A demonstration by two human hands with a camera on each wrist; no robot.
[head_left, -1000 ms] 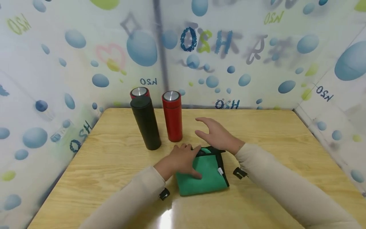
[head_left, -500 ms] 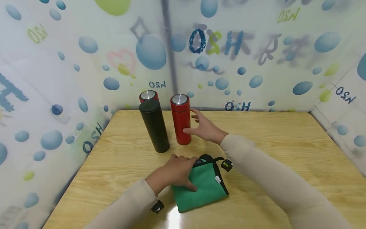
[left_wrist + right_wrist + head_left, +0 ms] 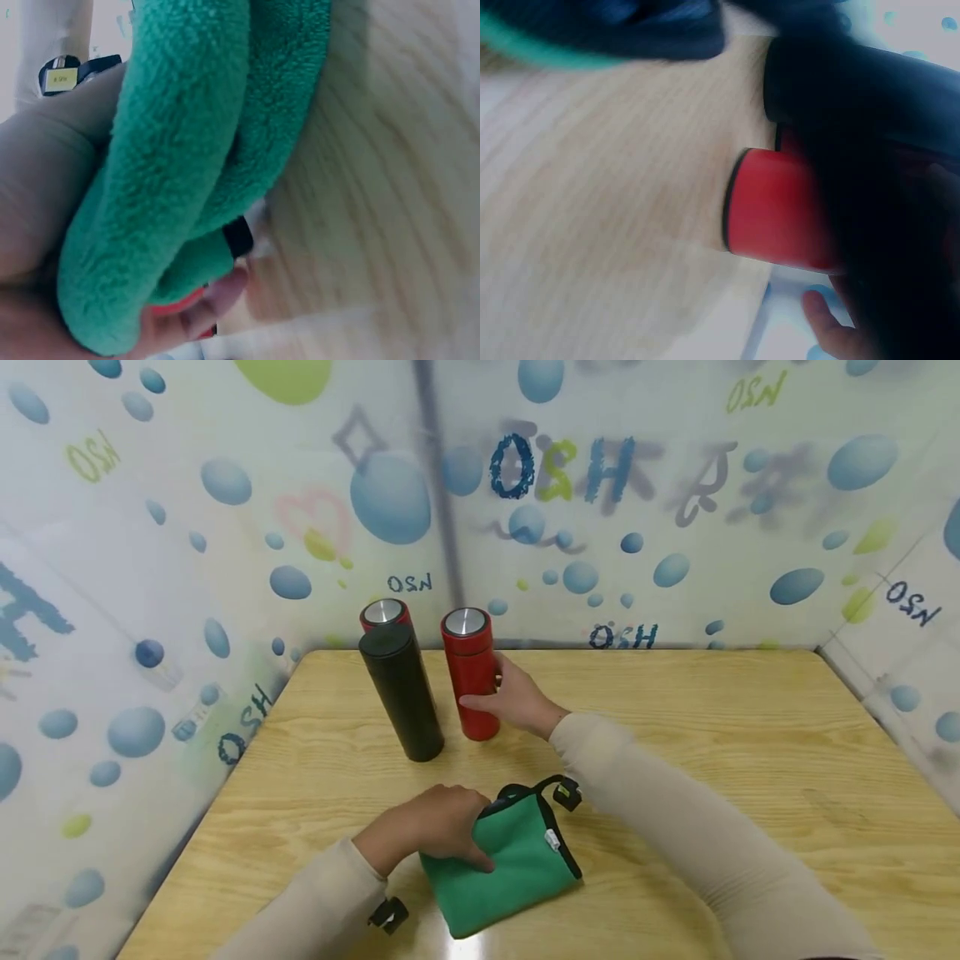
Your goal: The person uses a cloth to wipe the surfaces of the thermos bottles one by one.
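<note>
My left hand (image 3: 442, 822) holds a folded green cloth (image 3: 513, 877) with black edging, a small white tag and a black loop. Its thumb lies across the front, and the fingers go behind the top edge. Up close in the left wrist view, the fuzzy folds of the cloth (image 3: 172, 150) bulge inside the hand. My right hand (image 3: 521, 697) grips an upright red thermos bottle (image 3: 468, 672) with a silver-topped lid, thumb in front, other fingers mostly hidden behind. In the right wrist view the bottle's base (image 3: 769, 210) shows beside a blurred dark band.
Left of the gripped bottle stands a black bottle (image 3: 401, 693). A second red bottle (image 3: 384, 610) is mostly hidden behind it. The wooden table (image 3: 712, 735) ends at a patterned wall (image 3: 645, 460) with blue spots. Black wrist mounts (image 3: 388, 914) hang under the sleeves.
The right hand has moved from above the cloth, left and away, to the red bottle and closed round it. The left hand has drawn the cloth slightly nearer and left, turning it.
</note>
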